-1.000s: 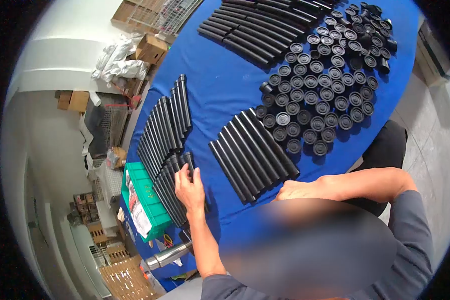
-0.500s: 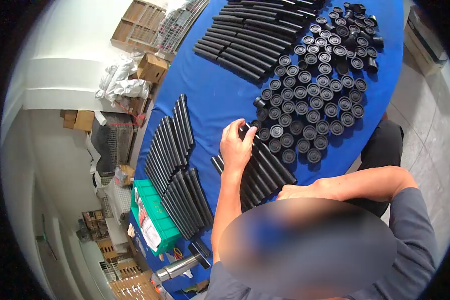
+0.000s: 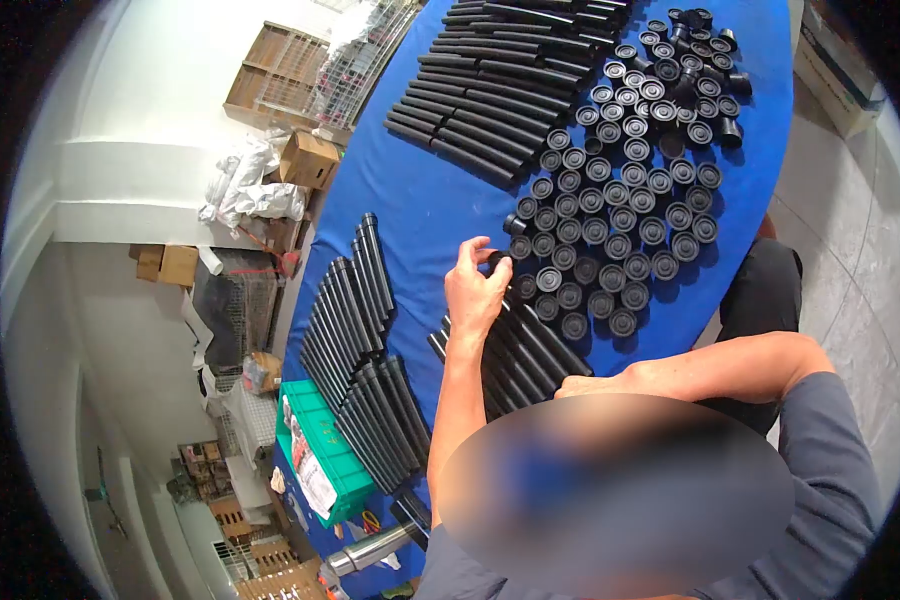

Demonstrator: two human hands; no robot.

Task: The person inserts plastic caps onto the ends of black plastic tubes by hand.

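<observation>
My left hand (image 3: 476,290) is raised over the near middle of the blue-covered table, thumb and fingers pinched around a small black cap (image 3: 498,259), most of it hidden by the fingers. Just below and to the right lies a row of black tubes (image 3: 532,350), side by side. Close to their right ends, my right hand (image 3: 592,386) is curled closed; the blurred area covers part of it, and what it holds cannot be made out. Many round black caps (image 3: 617,246) with ringed faces stand spread beyond both hands.
More black tubes (image 3: 468,128) lie in rows at the far end. Tubes with wider ends (image 3: 342,310) are laid out at the left, beside a green crate (image 3: 355,475) holding papers. A shiny metal cylinder (image 3: 375,545) sits near the table's lower left edge.
The view has shifted slightly, so the tubes and crate appear a little lower. My left hand keeps its pinch and has barely moved; the right hand stays curled in place.
</observation>
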